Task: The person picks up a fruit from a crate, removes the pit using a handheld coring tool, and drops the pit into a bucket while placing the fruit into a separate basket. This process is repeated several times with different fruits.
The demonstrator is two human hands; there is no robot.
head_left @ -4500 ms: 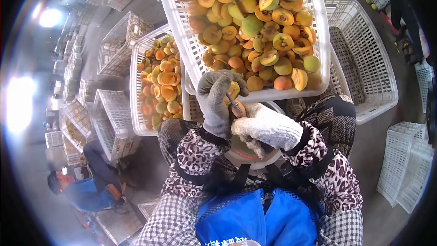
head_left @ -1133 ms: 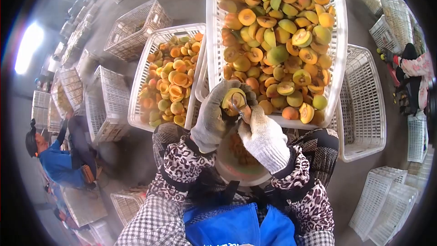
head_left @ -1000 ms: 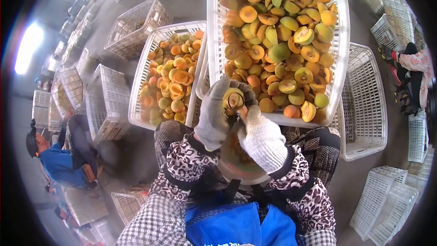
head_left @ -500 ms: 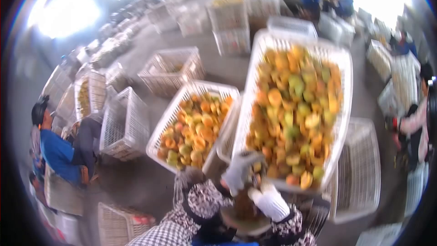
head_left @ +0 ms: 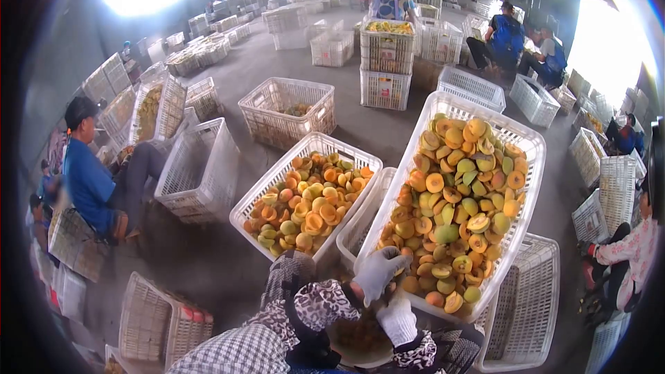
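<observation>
My left hand (head_left: 379, 274), in a grey glove, is at the near edge of the large white crate (head_left: 539, 166) of halved orange and green fruit (head_left: 460, 201). Its fingers are bent together, and what they hold is hidden. Just below and to the right is my right hand (head_left: 397, 320) in a white glove, its fingers largely hidden near the left hand. Under both hands sits a round bowl (head_left: 367, 360) with dark contents. A smaller white crate (head_left: 239, 216) of fruit halves stands to the left.
An upright white crate (head_left: 197, 170) and a seated person in blue (head_left: 90, 180) are at the left. Another crate (head_left: 523, 305) lies right of the large one. Stacked crates (head_left: 385, 90) stand ahead. More people sit farther back and at the right (head_left: 634, 246).
The view has shifted and become sharper, with crates ahead lower in the frame. Both gloved hands remain close together over the bowl, beside the large crate.
</observation>
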